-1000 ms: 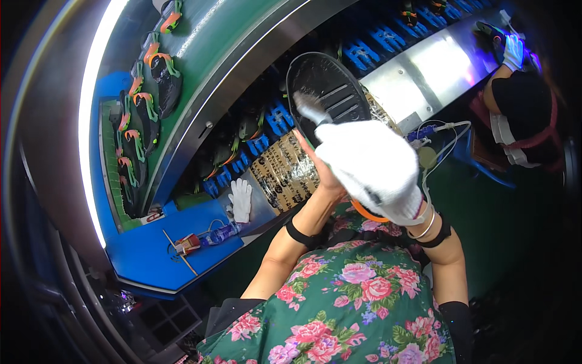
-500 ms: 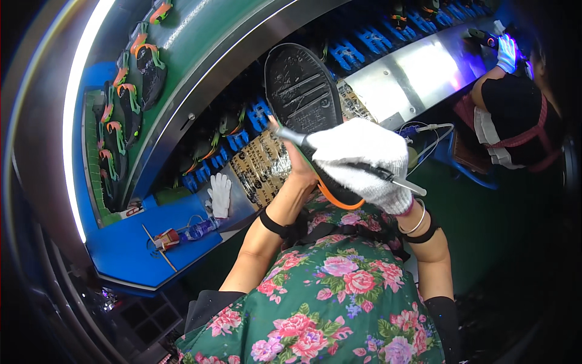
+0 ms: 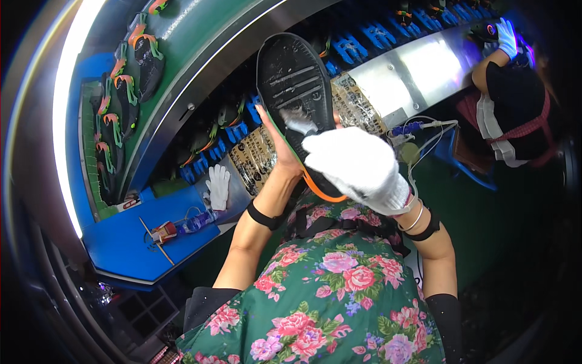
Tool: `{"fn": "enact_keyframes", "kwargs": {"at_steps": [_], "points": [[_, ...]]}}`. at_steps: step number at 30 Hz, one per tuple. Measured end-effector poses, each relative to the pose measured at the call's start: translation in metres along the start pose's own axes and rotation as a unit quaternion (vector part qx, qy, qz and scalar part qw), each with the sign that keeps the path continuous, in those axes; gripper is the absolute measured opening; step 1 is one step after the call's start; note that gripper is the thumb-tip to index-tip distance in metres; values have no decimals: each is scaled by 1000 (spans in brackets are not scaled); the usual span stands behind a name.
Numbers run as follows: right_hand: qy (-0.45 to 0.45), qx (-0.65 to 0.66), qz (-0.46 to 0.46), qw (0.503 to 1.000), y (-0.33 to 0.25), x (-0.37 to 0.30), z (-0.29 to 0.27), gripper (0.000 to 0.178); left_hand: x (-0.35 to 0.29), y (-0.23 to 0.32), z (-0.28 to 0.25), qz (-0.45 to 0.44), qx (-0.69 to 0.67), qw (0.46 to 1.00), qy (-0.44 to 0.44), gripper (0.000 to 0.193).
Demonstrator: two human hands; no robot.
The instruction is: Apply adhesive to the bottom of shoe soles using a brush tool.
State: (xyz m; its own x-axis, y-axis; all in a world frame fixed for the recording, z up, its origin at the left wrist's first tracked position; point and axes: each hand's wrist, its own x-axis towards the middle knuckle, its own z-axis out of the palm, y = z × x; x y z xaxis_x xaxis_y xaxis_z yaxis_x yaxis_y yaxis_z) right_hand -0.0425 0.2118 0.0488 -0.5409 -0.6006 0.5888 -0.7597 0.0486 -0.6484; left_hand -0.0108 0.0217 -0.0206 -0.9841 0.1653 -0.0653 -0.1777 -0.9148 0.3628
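Note:
A long black shoe sole (image 3: pixel 294 79) with cross ribs and an orange rim at its near end is held up at the middle of the view. My bare left hand (image 3: pixel 283 145) grips it from the left and below, with fingertips showing past its right edge. My right hand (image 3: pixel 357 164), in a white knit glove, is closed around a brush (image 3: pixel 299 121). The brush's pale, blurred head lies against the middle of the sole, and the glove hides most of its handle.
On the blue table (image 3: pixel 121 249) at left lie a stick (image 3: pixel 156 241), a red-and-purple item (image 3: pixel 182 229) and a white glove (image 3: pixel 218 187). Black shoes with orange straps (image 3: pixel 126 97) line the green conveyor. Blue racks (image 3: pixel 351 50) run behind. Another person's gloved hand (image 3: pixel 507 39) is at far right.
The brush has moved from the sole's left edge onto its middle, and my right hand has turned. The sole has shifted slightly left and up.

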Motion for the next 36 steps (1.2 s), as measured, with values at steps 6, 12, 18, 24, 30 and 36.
{"fn": "enact_keyframes", "kwargs": {"at_steps": [6,12,18,24,30,36], "points": [[45,132,3,990,12,-1,-5,24,2,8,7,0,-1,998,64,129],[12,85,-30,996,-9,-2,-1,22,4,18,10,0,15,999,45,125],[32,83,-6,996,2,-2,-9,28,8,25,16,15,-6,1000,18,128],[15,190,63,980,-4,-3,-9,23,8,33,6,23,13,1000,-14,128],[12,120,16,993,-9,-7,0,23,14,36,7,40,28,998,30,130],[62,192,80,976,-2,-11,-5,23,21,40,8,29,38,999,19,130]]}}
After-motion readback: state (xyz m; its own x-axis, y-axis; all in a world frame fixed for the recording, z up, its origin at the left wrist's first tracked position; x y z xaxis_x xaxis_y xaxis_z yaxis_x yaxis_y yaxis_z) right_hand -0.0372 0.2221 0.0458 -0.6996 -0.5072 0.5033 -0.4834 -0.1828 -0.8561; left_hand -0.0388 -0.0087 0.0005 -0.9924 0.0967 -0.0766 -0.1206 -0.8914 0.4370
